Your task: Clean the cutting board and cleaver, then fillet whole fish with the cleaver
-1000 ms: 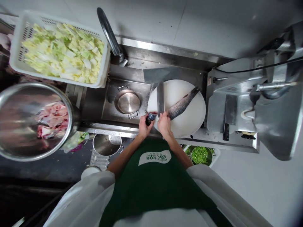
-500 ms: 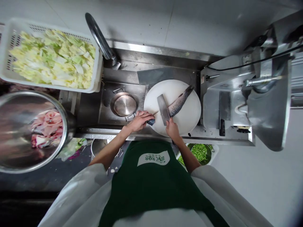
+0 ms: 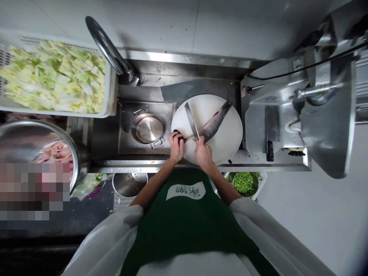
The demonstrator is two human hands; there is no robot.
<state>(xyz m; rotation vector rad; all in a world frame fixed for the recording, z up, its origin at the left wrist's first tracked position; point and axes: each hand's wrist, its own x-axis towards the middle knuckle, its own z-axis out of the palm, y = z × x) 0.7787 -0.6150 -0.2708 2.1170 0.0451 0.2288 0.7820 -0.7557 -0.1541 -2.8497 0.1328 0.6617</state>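
A grey fish (image 3: 216, 122) lies slantwise on the round white cutting board (image 3: 230, 145), its tail toward the far right edge. My right hand (image 3: 203, 153) is closed round the handle of a cleaver (image 3: 191, 119). The broad blade is tilted and points away to the far left over the board, close to the fish's near end. At the board's left edge my left hand (image 3: 176, 147) grips a dark piece of fish (image 3: 178, 135), mostly covered by the fingers. A thin pale strip shows between this piece and the cleaver.
Left of the board, a metal pan (image 3: 148, 128) sits in the sink under a faucet (image 3: 107, 48). Further left are a basket of chopped cabbage (image 3: 57, 76) and a steel bowl (image 3: 76, 153) of pink flesh, partly pixelated. A slicing machine (image 3: 287, 126) with another cleaver (image 3: 271, 130) stands right.
My left hand has moved away from my body, turning upright with the dark fish piece. The cleaver has shifted slightly left and tilted, showing less of its blade face. The view has shifted slightly.
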